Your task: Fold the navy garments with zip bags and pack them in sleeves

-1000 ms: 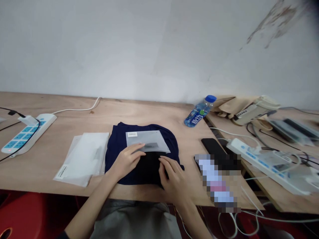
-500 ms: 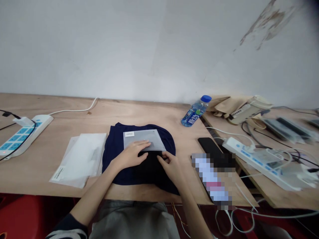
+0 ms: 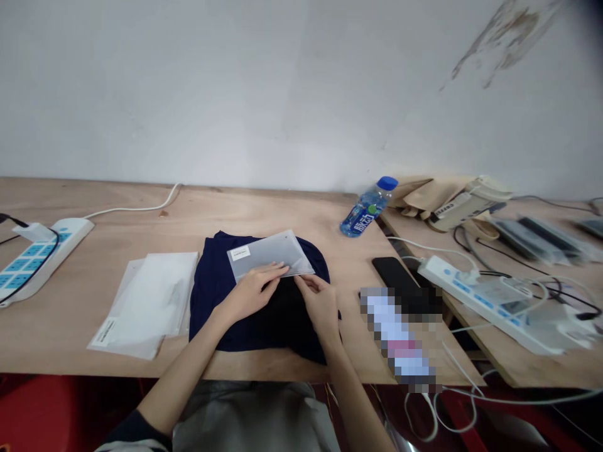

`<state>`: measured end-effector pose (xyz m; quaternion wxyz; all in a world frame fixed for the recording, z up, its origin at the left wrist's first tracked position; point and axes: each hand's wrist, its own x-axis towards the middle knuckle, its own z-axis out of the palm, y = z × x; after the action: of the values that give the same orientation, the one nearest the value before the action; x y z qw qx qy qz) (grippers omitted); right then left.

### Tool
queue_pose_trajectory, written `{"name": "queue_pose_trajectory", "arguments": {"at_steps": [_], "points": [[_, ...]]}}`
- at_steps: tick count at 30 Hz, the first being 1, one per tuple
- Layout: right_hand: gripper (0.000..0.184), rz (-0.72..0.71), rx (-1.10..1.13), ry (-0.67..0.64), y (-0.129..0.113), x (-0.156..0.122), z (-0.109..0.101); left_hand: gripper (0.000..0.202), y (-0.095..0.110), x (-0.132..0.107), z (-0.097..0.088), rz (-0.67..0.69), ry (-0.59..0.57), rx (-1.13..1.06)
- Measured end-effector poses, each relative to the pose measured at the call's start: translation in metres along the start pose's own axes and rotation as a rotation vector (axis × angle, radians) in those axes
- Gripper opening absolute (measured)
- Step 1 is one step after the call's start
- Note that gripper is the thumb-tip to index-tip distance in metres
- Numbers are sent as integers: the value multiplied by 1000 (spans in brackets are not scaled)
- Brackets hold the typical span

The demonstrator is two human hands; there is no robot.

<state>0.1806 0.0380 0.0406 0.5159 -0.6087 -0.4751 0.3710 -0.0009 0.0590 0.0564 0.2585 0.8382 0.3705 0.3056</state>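
A folded dark navy garment point(image 3: 221, 301) lies on the wooden table point(image 3: 292, 220) in front of me. On top of it is a frosted plastic bag point(image 3: 268, 252) with a small white label, its near edge lifted. My left hand point(image 3: 252, 290) pinches that near edge, thumb under and fingers over. My right hand point(image 3: 319, 300) pinches the same edge just to the right, over a black piece of cloth point(image 3: 282, 307) lying on the navy garment.
A stack of flat plastic bags point(image 3: 151, 301) lies left of the garment. Beyond it is a white and blue power strip point(image 3: 32, 257). Right of the garment are a water bottle point(image 3: 366, 208) on its side, a black phone point(image 3: 393, 273), another power strip point(image 3: 471, 289) and cables.
The bag lay flat under my left hand's fingers; now both hands have taken its near edge and tilted it up. My right hand moved from the black cloth up to the bag.
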Motion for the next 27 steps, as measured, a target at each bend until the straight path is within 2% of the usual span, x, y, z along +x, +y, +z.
{"name": "queue_pose_trajectory", "arguments": {"at_steps": [2, 5, 8, 10, 12, 18, 22, 27], "points": [[33, -56, -32, -28, -1, -4, -4, 45, -4, -3, 2, -28, -18, 58], [31, -302, -241, -113, -11, -21, -20, 53, -11, -9, 3, -70, 24, 134], [50, -522, -558, -256, -22, -47, -36, 57, -15, -12, 3, -75, 59, 164], [62, -583, -716, -337, -22, -61, -40, 54, -16, -12, 3, -71, 38, 170], [65, -628, -810, -357, -16, -71, -36, 51, -17, -12, 5, -84, 14, 184], [51, -672, -901, -242, 6, -68, -8, 46, -20, -11, 15, -88, -5, 212], [40, -680, -765, -121, -1, -58, -3, 46, -17, -12, 9, -87, -40, 192], [39, -790, -619, 110, -8, -45, 1, 47, -1, -10, -3, -55, -38, 83]]}}
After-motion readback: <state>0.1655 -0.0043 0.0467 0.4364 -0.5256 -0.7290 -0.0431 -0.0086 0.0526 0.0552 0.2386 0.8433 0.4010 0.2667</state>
